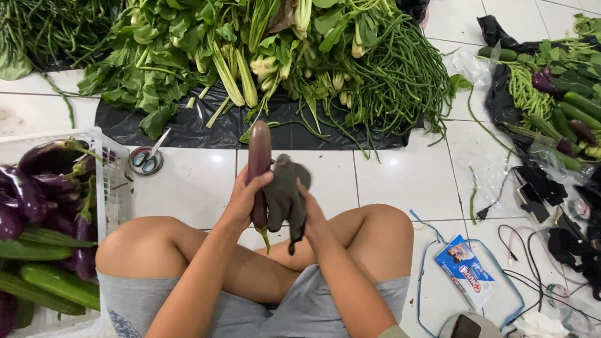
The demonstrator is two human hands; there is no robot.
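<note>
A flat blue-and-white packet (464, 271) with a red patch lies on the tiled floor (400, 181), to the right of the person's crossed legs and well right of the eggplant (259, 169). The left hand (243, 199) has its grip clamped round the long purple eggplant, held upright above the knees. The right hand (311, 213) is closed on a grey cloth (285, 194) pressed against the eggplant's right side. Beyond the eggplant lie leafy greens (181, 56) and long beans (394, 75) on black plastic; left of it stands a white basket (113, 169) of eggplants and cucumbers.
</note>
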